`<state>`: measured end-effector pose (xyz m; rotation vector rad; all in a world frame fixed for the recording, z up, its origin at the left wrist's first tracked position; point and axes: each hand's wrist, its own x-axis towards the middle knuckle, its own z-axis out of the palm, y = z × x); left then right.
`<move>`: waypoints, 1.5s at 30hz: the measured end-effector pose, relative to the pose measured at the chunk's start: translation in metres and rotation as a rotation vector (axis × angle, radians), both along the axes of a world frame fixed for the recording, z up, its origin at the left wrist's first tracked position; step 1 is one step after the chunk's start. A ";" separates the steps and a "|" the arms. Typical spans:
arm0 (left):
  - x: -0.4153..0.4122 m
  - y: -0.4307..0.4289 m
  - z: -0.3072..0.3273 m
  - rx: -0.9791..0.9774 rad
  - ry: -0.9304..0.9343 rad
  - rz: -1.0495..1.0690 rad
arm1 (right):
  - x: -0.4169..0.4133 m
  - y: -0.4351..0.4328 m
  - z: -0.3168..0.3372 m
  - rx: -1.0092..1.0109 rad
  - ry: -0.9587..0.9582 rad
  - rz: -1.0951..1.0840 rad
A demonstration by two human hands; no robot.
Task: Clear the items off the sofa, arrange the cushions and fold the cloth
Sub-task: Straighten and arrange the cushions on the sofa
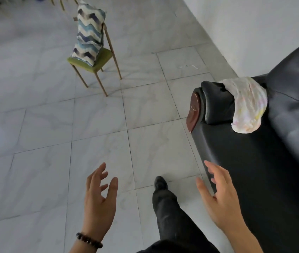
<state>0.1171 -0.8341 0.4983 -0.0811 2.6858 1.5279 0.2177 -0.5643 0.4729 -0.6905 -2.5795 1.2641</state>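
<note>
You are holding your left hand and right hand spread and empty, and the cloth draping the sofa arm at mid-right is looking limp and light, best pinched along its top fold.

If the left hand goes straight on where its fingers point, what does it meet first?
Likely nothing near: the left hand points over floor tiles; farther on stands the green chair, though depth is unclear.

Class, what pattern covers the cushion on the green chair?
Fabric cushion: blue, navy, cream zigzags; head view.

Black sofa, pale cloth with faint pastel flecks — blue-and-white zigzag cushion — green-seated chair.
</note>
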 end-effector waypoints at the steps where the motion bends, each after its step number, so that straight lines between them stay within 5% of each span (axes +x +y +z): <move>1: -0.029 0.002 0.000 -0.009 0.005 0.019 | -0.037 0.005 -0.003 -0.015 -0.002 0.034; 11: -0.254 -0.007 0.055 0.069 0.052 0.329 | -0.369 0.025 0.048 -0.057 0.011 0.363; 20: -0.473 -0.038 0.005 0.115 0.047 0.531 | -0.623 -0.001 0.013 0.026 -0.025 0.462; 31: -0.834 -0.069 0.045 0.106 0.089 0.378 | -0.947 -0.027 0.069 0.046 0.060 0.358; 45: -1.220 -0.056 -0.010 -0.020 -0.071 0.270 | -1.331 -0.028 -0.010 -0.034 -0.072 0.292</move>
